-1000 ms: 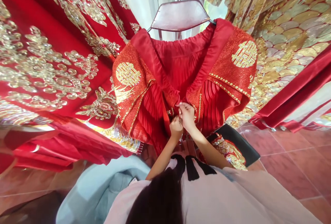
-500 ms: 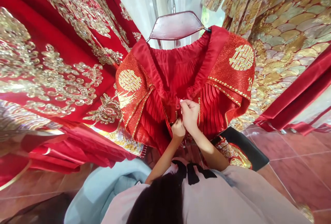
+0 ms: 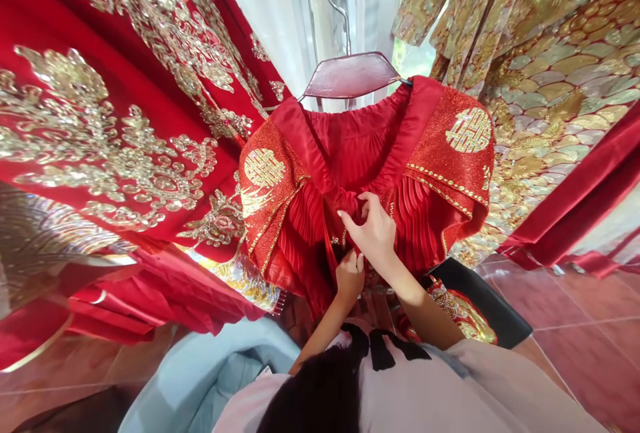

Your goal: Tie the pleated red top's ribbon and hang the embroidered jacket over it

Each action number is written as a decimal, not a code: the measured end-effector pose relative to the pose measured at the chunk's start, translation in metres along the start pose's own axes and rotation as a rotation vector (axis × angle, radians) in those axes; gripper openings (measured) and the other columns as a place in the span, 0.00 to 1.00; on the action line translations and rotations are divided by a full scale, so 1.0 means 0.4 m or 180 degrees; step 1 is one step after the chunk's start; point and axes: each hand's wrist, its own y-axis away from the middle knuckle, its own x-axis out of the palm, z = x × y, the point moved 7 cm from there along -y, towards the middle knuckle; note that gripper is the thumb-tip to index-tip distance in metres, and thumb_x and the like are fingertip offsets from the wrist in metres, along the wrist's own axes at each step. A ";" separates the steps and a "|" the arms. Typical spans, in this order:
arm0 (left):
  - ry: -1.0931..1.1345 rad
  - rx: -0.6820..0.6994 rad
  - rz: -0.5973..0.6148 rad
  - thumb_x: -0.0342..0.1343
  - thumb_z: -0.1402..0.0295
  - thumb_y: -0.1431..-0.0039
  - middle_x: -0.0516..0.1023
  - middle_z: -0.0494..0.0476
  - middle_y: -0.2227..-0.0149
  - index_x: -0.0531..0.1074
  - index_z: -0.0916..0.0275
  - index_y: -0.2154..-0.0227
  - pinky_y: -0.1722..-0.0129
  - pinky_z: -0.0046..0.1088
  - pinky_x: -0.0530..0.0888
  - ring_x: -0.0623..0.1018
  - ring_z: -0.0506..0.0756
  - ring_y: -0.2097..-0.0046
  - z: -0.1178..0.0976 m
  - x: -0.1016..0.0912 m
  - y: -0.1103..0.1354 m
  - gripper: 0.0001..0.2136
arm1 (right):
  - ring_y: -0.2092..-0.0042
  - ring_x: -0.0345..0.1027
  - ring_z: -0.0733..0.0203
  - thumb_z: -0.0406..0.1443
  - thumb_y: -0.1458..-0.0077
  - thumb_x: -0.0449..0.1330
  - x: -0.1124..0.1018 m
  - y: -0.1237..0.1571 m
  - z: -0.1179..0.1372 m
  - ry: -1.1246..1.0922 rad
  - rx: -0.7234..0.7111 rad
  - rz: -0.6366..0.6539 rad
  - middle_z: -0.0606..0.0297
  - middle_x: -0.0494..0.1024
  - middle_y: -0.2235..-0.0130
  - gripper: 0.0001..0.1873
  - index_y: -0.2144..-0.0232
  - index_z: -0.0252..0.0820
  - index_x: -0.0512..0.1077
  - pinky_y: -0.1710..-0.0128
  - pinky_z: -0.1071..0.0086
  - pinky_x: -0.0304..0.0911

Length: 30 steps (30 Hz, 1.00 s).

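A red pleated skirt (image 3: 420, 203) with gold embroidered round emblems hangs from a hanger (image 3: 353, 74) in front of me. Its gathered waistband (image 3: 313, 136) dips to a V at the middle. At the low point of that V is my right hand (image 3: 374, 232), thumb and forefinger spread apart, fingertips at the gathered cloth. Just below it, my left hand (image 3: 350, 276) is closed in front of the skirt's centre; whatever its fingers hold is hidden. Between the two hands, part of the skirt's beaded front edge shows.
Red cloth with silver-gold beading (image 3: 150, 173) hangs at the left, and a gold scale-patterned garment (image 3: 565, 80) at the right. A pale blue chair (image 3: 165, 380) stands low at the left. Embroidered red-gold cloth (image 3: 465, 313) lies on a black surface (image 3: 500, 300).
My right hand has let go of a small red cord loop at the waistband, and its thumb and forefinger have parted. Both hands and the skirt appear slightly lower in view.
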 end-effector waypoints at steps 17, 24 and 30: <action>0.1812 -0.0234 -0.0539 0.41 0.54 0.35 0.78 0.63 0.58 0.73 0.64 0.62 0.51 0.35 0.72 0.76 0.58 0.54 -0.081 -0.214 -0.074 0.21 | 0.73 0.69 0.61 0.40 0.39 0.47 0.085 0.207 -0.094 -0.0835 0.0019 0.1198 0.61 0.77 0.72 0.18 0.70 0.43 0.75 0.70 0.71 0.60; 0.2657 -0.0550 -0.0059 0.45 0.46 0.40 0.79 0.60 0.67 0.63 0.61 0.78 0.60 0.32 0.74 0.78 0.56 0.63 -0.123 -0.218 -0.105 0.23 | 0.76 0.67 0.64 0.40 0.46 0.57 -0.010 0.107 -0.071 -0.0280 -0.0010 0.0367 0.65 0.74 0.78 0.09 0.72 0.40 0.73 0.71 0.72 0.58; 0.2738 -0.0651 -0.0230 0.49 0.45 0.42 0.76 0.57 0.73 0.66 0.63 0.78 0.61 0.32 0.74 0.78 0.54 0.67 -0.090 -0.236 -0.075 0.24 | 0.77 0.63 0.65 0.45 0.44 0.57 -0.002 0.026 -0.059 0.0211 -0.0048 -0.0123 0.63 0.72 0.78 0.15 0.67 0.37 0.72 0.74 0.73 0.51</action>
